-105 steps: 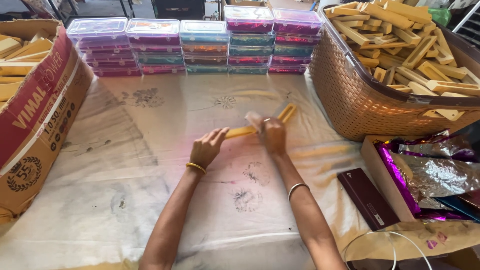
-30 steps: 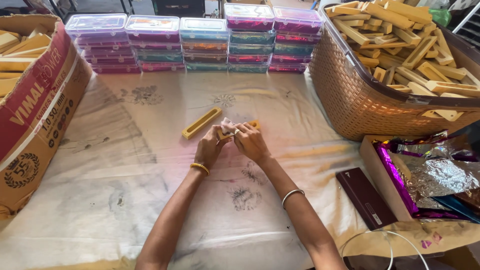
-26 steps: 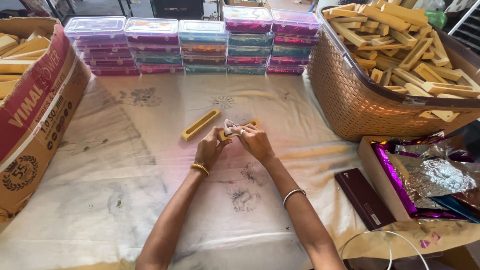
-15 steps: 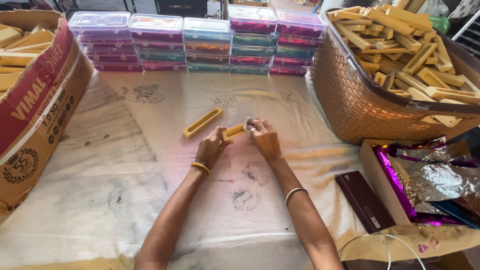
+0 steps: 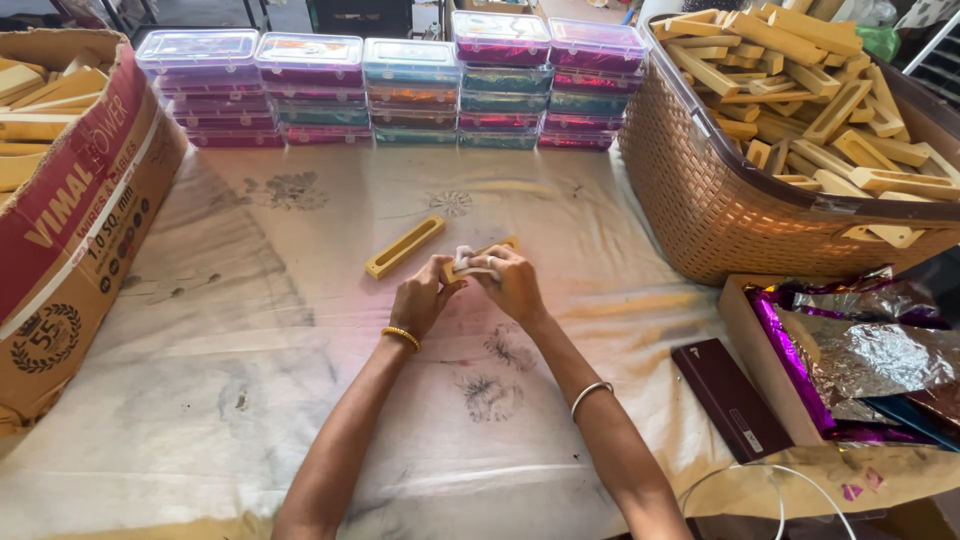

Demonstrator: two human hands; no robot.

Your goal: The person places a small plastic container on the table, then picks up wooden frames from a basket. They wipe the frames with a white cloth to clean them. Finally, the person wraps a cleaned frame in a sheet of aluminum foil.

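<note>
My left hand (image 5: 424,297) and my right hand (image 5: 512,283) meet at the middle of the cloth-covered table (image 5: 250,380). Between them they grip a narrow yellow wooden piece (image 5: 499,246), and my right hand presses a small white cloth (image 5: 470,262) against it. Most of that piece is hidden by my fingers. A second yellow slotted piece (image 5: 404,247) lies loose on the cloth just to the left of my hands.
A brown woven basket (image 5: 720,210) full of yellow wooden pieces stands at the right. Stacks of clear-lidded coloured boxes (image 5: 400,90) line the far edge. A cardboard carton (image 5: 70,220) sits at left. Shiny foil sheets (image 5: 860,350) and a dark flat box (image 5: 730,400) lie at lower right.
One yellow piece has been set down on the cloth at the left. My hands have taken up another piece and drawn together over it, with the white cloth moving along it.
</note>
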